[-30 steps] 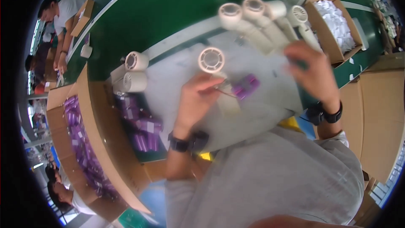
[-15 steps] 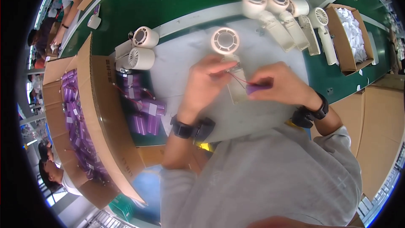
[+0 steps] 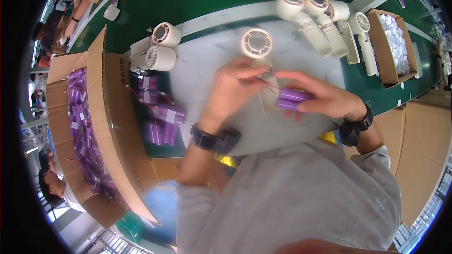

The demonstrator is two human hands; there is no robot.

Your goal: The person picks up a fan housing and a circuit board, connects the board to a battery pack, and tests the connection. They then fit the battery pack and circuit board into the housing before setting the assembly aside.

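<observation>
A cream handheld fan (image 3: 256, 42) lies in front of me, its round head away from me and its opened handle toward me. My left hand (image 3: 235, 89) is closed at the top of the handle, thumb and fingers pinched around a small part with wires, mostly hidden by the fingers. In my right hand (image 3: 325, 96) is a purple battery pack (image 3: 292, 99) of two cells, held beside the handle. Its index finger stretches toward the left fingertips. Thin red and dark wires (image 3: 269, 84) run between the battery pack and the part at my left fingertips.
Several cream fans (image 3: 314, 33) lie at the back right, beside a carton of white pieces (image 3: 394, 44). More fan bodies (image 3: 161, 57) and purple battery packs (image 3: 162, 129) are at the left. A large carton (image 3: 117, 127) of battery packs stands at the far left. People work beyond it.
My right hand has turned, so the purple battery pack now shows more fully, and its index finger has reached toward my left fingertips. My left hand stays at the handle. The view has shifted slightly.
</observation>
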